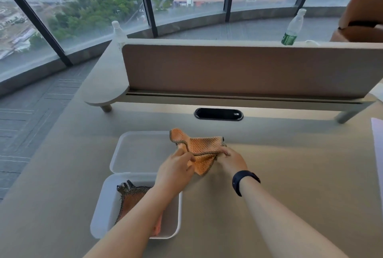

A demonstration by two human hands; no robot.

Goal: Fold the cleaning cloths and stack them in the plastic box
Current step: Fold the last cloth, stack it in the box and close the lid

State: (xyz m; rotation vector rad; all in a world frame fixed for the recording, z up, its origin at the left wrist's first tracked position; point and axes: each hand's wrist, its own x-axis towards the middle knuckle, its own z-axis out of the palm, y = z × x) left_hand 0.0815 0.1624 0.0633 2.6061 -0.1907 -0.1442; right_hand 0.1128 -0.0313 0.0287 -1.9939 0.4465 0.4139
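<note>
An orange cleaning cloth (199, 146) with dark stitched edges hangs crumpled just above the table, held between both hands. My left hand (174, 169) pinches its left edge and my right hand (232, 161) grips its right edge. Below my left forearm stands the white plastic box (103, 212), with another orange cloth (132, 197) lying inside, partly hidden by my arm. The box's translucent lid (141, 149) lies flat on the table just beyond the box.
A beige divider panel (248, 71) rises across the far side of the desk, with a black cable slot (218, 114) in front of it. Two plastic bottles (293, 27) stand behind the panel. White paper (378, 143) lies at the right edge.
</note>
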